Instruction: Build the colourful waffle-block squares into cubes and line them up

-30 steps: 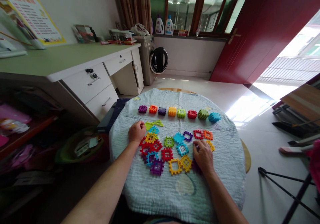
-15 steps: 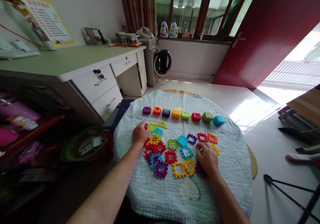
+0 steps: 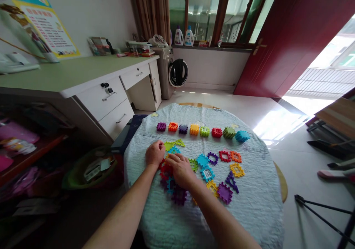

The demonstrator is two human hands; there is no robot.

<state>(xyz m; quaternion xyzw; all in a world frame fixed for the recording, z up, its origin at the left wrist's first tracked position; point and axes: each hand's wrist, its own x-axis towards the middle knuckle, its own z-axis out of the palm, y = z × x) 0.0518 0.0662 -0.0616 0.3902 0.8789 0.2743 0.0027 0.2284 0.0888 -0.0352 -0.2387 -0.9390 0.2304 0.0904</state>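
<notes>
Red and probably plastic, the notched tiles (image 3: 165,171) lie heaped partly beneath the right hand (image 3: 181,171); they should be light, stiff and easiest to pinch by their toothed edges. That hand's fingers lie slightly bent over the heap, undersides hidden, so I cannot tell whether they hold one. The left hand (image 3: 155,152) is curled just beside flat lime-green pieces (image 3: 169,145), its contents unseen. Farther out, an orange block (image 3: 173,127) stands among chunky, window-cut others on crinkled, pale-blue cloth (image 3: 252,212).
</notes>
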